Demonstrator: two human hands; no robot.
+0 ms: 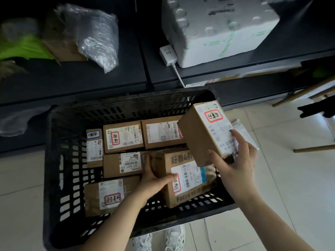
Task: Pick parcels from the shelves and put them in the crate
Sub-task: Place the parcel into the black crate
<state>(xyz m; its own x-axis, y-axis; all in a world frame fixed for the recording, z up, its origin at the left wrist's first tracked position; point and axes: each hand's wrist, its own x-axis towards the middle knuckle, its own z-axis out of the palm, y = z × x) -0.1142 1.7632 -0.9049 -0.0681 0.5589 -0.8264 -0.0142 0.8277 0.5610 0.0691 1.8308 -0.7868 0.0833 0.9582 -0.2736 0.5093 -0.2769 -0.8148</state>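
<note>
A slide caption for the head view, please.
Right hand holds a labelled parcel above the black crate; left hand grips a printed box inside.

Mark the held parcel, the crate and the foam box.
held parcel (pixel 198 136), head view, brown side face.
crate (pixel 60 169), head view, left mesh wall.
foam box (pixel 208 46), head view, front face.

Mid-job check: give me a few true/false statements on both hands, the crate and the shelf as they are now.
1. The right hand holds a small cardboard box above the crate. True.
2. The left hand touches nothing. False: it grips the large printed box in the crate.
3. The crate holds no parcels. False: several labelled boxes lie in it.
4. A white foam box sits on the shelf. True.
</note>
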